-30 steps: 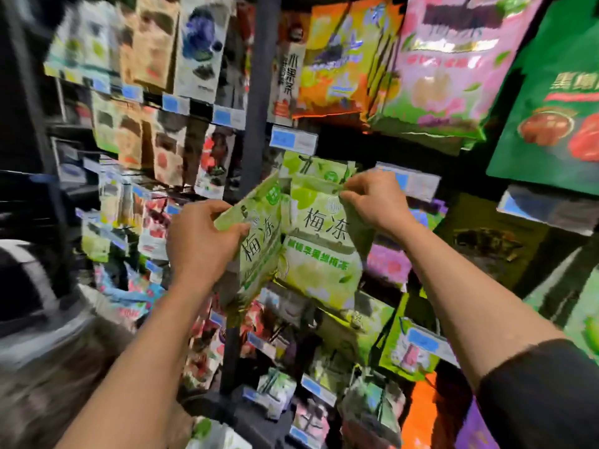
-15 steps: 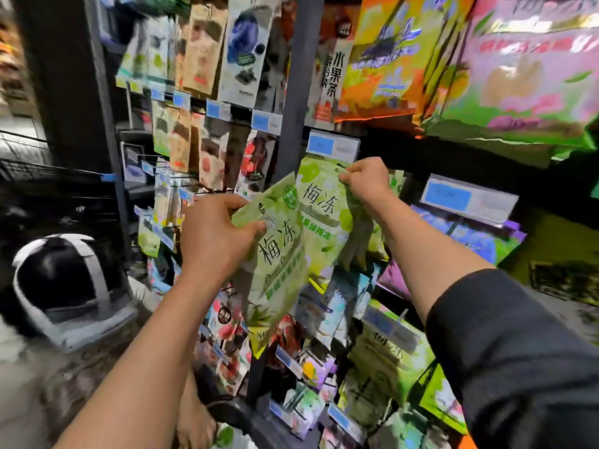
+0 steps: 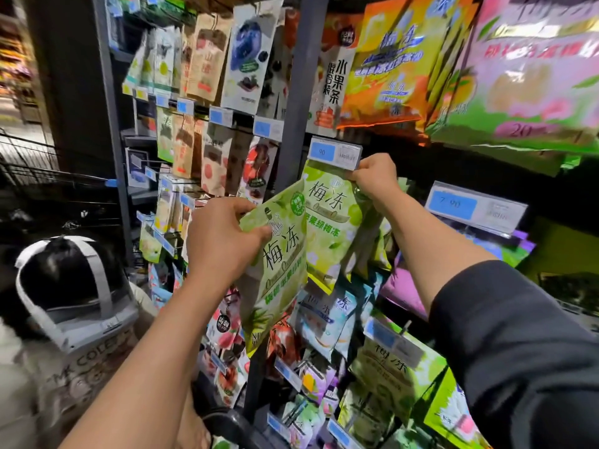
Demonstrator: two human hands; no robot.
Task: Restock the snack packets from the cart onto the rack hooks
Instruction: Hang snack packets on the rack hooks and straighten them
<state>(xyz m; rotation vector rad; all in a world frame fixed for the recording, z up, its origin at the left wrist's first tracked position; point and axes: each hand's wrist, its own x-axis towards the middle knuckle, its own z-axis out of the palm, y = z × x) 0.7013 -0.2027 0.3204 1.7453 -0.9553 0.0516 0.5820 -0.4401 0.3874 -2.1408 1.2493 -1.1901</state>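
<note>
While right hand [image 3: 372, 179] pinches, packet [image 3: 330, 228] hangs.

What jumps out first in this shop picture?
Two hands at the centre, each with a green packet: the left hand grips one packet off the rack, and the right hand pinches the top of another under a blue price tag. Orange and pink bags hang upper right.

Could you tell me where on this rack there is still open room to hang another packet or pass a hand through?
A dark gap lies right of the right hand, between the orange packets above and the blue price tag. The brown packets left of the grey post and the rows below the left hand are crowded.
</note>
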